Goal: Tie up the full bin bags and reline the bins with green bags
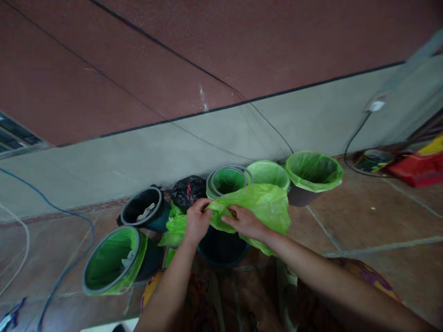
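Two bare hands with a light-green plastic bag (266,203) above a tiled floor (367,216), near the floor's edge along a wall (148,147) that is dark red above and pale below. The bag hangs spread out to the right of the left hand, over the front of a row of bins and partly above an open dark bin (224,264) standing closest to the person. Left hand (197,222): fingers (203,205) closed in a pinch on a gathered part of the bag. Right hand (246,223): fingers bent against the bag; whether they grip it cannot be told. Behind the bag, along the floor's wall edge, from left to right: a tied black bag (188,191); bins with grey rims (209,183); a pale-green bin (268,171); and a dark bin with a green liner (304,196) folded over its rim. To the left of the hands lie crumpled green bags (175,228). Further left, a tilted green-lined bin (142,258) and, behind it, a blackish bin (159,219) each contain whitish scraps. A blue cable (71,262) crosses the floor's left part; a red item (420,168) lies near its right edge.
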The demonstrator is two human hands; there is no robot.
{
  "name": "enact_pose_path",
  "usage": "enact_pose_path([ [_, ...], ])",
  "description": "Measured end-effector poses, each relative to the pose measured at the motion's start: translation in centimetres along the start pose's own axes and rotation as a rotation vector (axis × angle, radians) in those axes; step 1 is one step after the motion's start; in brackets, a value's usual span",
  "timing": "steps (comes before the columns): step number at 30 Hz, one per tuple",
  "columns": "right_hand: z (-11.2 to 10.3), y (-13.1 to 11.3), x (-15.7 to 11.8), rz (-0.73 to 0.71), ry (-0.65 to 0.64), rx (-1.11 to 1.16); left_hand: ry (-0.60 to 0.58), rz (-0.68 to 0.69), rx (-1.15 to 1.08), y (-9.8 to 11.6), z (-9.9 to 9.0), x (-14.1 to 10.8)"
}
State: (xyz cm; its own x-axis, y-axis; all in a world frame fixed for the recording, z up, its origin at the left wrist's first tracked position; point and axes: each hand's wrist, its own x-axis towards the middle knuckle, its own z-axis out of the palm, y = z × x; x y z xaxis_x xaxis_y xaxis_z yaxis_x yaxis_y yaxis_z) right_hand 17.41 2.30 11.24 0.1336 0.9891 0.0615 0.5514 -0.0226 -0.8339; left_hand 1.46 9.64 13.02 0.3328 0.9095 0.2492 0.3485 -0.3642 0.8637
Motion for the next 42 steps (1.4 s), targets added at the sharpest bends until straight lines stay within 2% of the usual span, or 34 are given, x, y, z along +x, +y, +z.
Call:
enact_pose_path([
  [3,-0.3,0.5,0.9,0.062,-0.068,0.217,-0.037,0.112,0.165,0.6,0.0,-0.3],
  [5,-1.3,0.6,1.4,0.096,-0.055,0.253,-0.039,0.172,0.285,0.7,-0.4,-0.3],
  [7,-2.4,0.5,1.6,0.048,0.032,0.135,-0.038,0.188,0.396,0.6,-0.7,-0.3],
  [11,-4.1,0.2,1.1,-0.207,0.249,-0.241,-0.011,0.117,0.582,0.3,-1.1,-0.3],
  [14,-5.2,-0.1,0.8,-0.240,0.353,-0.393,0.041,0.038,0.681,-0.1,-1.2,-0.3],
  [18,-7.3,0.1,1.1,-0.160,0.509,-0.449,0.106,-0.074,0.761,-0.5,-1.8,0.0],
  [23,-11.3,1.3,1.4,-0.048,0.679,-0.504,0.121,-0.201,0.808,-0.5,-3.3,0.4],
  [25,-13.0,1.9,1.2,0.064,0.689,-0.569,0.106,-0.278,0.829,-0.3,-3.7,0.4],
  [28,-14.4,2.4,0.6,0.280,0.548,-0.692,0.069,-0.371,0.856,0.1,-3.8,0.5],
  [30,-14.1,2.3,0.2,0.384,0.408,-0.775,0.052,-0.375,0.869,0.3,-3.5,0.4],
  [32,-12.7,1.9,-0.2,0.362,0.310,-0.848,0.046,-0.353,0.879,0.5,-3.1,0.3],
  [34,-10.3,1.2,-0.4,0.208,0.256,-0.880,0.039,-0.323,0.882,0.6,-2.4,0.2],
  [38,-5.0,-0.5,-0.6,-0.204,0.167,-0.782,-0.013,-0.251,0.850,0.9,-0.6,-0.3],
  [40,-3.1,-1.2,-0.5,-0.311,0.177,-0.747,-0.043,-0.212,0.822,1.1,0.5,-0.5],
  [42,-2.1,-1.7,-0.2,-0.350,0.196,-0.741,-0.074,-0.187,0.802,1.4,1.4,-0.8],
])
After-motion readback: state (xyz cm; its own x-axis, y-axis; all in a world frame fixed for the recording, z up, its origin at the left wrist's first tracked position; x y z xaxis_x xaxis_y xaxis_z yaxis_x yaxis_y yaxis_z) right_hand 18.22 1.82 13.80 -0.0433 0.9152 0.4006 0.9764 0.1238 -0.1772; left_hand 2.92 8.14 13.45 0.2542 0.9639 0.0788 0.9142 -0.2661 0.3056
